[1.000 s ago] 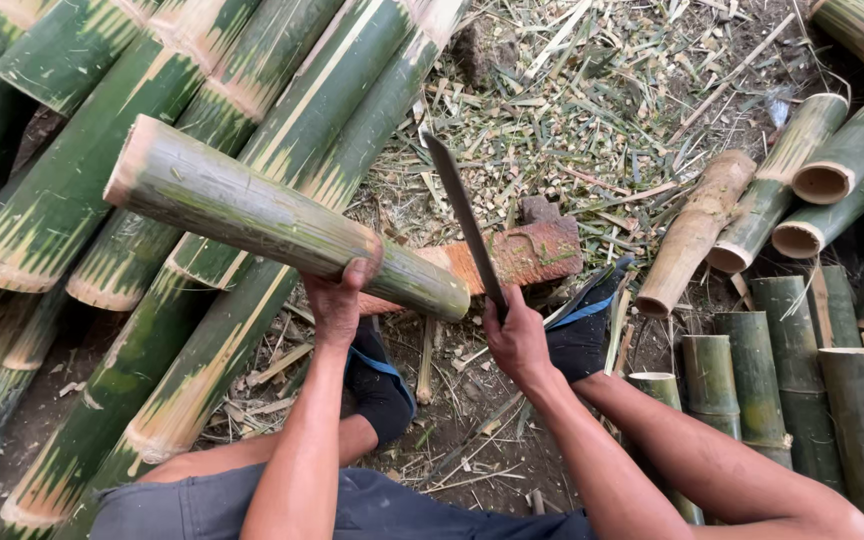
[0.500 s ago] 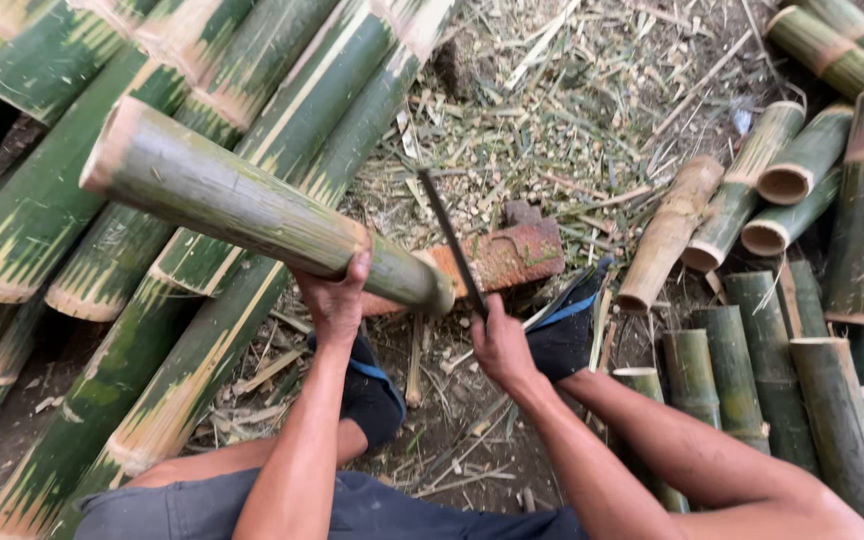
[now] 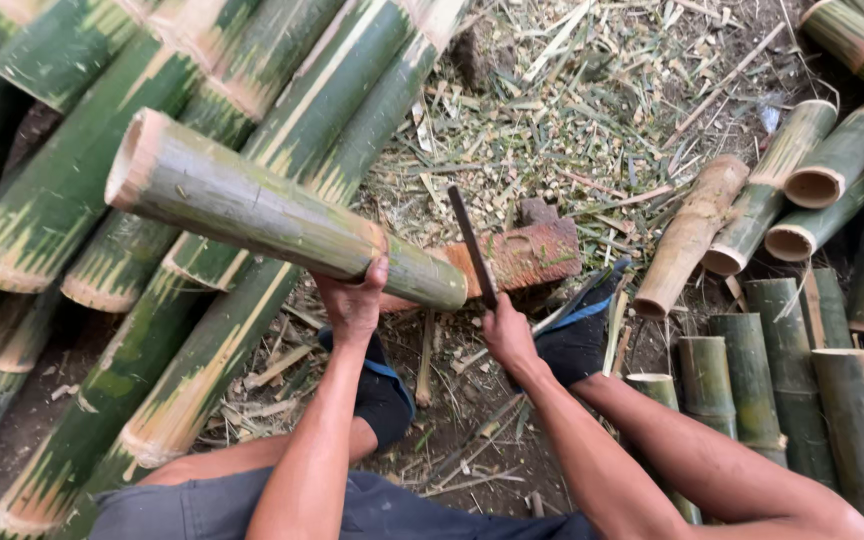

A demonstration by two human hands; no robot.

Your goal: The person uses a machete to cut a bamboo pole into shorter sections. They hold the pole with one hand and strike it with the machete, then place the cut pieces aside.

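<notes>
Dirt ground (image 3: 42,420) here, outdoors by the look of it, and pretty much buried in pale green shavings and splinters (image 3: 572,110) – dry, stringy stuff scattered all over the upper middle. Long bamboo poles (image 3: 282,130) lie stacked on the left, glossy dark green with yellowish streaks and ragged, fibrous cut ends. On the right there's a cluster of short cut sections (image 3: 802,390), hollow tubes with pale rims, some upright, some tipped over. The left hand (image 3: 354,300) is wrapped around the underside of a bamboo length (image 3: 272,215), holding it tilted with the near end down on a reddish, rough wooden block (image 3: 517,255) and the open hollow end raised toward the upper left. Its skin is smooth, mottled green. The right hand (image 3: 507,335) is closed tight on the handle of a dark, flat-bladed knife (image 3: 472,245), blade pointing up and away – right beside the bamboo's lower end, over the block. Dark footwear with blue trim (image 3: 577,335) sits just below.
</notes>
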